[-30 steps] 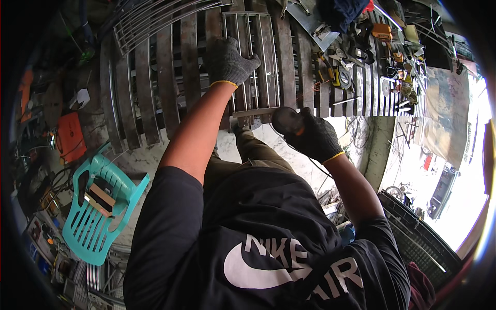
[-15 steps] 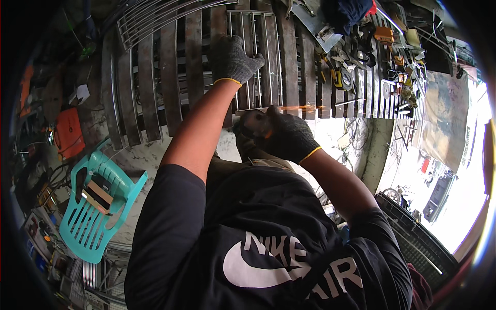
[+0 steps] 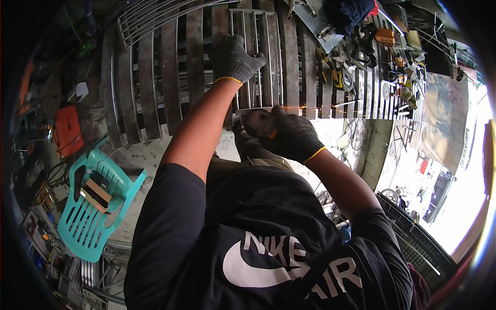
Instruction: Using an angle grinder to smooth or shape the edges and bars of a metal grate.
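A grey knit glove with a yellow cuff covers my left hand (image 3: pixel 237 61). It is closed over the left side of a metal frame of thin bars (image 3: pixel 253 49), its thumb stuck out to the right; the fingertips are hidden. My right hand (image 3: pixel 295 135), in a matching darker glove, grips an angle grinder (image 3: pixel 259 124). The grinder's round disc is at the frame's near end bar, and orange sparks (image 3: pixel 310 109) fly off to the right. Most of the grinder's body is hidden by the glove. Dark metal slats (image 3: pixel 194 62) of a workbench carry the frame.
Another barred metal piece (image 3: pixel 155 20) lies at the far left of the bench. On the right are a yellow tape measure (image 3: pixel 343 80), an orange box (image 3: pixel 384 36) and scattered tools. A turquoise plastic chair (image 3: pixel 98 201) holding an open cardboard box (image 3: pixel 96 195) stands at the lower left.
The grinder and my right hand have shifted slightly right along the frame's near end. Sparks still stream to the right. My left hand has barely moved.
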### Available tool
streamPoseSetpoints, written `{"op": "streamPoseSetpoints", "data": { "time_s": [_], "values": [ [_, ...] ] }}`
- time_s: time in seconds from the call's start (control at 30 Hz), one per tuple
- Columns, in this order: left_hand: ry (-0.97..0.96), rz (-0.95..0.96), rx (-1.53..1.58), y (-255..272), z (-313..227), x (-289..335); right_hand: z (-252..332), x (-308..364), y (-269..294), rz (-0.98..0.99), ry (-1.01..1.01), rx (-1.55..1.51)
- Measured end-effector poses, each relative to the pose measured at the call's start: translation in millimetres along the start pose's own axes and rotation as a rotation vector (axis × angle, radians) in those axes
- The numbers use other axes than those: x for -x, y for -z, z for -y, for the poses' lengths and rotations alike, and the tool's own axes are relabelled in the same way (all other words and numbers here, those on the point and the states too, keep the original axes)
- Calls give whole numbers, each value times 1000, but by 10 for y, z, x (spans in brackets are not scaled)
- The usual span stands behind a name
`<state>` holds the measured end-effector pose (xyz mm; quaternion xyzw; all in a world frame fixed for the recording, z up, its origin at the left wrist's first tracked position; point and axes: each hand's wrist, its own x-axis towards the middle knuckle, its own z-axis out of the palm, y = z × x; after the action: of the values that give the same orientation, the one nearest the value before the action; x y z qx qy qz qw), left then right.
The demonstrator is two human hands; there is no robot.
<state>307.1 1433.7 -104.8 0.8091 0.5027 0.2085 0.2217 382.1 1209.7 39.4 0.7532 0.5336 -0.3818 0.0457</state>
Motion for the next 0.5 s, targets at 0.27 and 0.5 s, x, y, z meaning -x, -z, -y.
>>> {"op": "streamPoseSetpoints", "data": {
  "time_s": [0.27, 0.5],
  "values": [
    [6, 10, -29, -46, 17, 4, -259, 112, 104, -53, -91, 61],
    [13, -9, -15, -124, 47, -8, -521, 212, 186, -41, -130, 90]
  ]
}}
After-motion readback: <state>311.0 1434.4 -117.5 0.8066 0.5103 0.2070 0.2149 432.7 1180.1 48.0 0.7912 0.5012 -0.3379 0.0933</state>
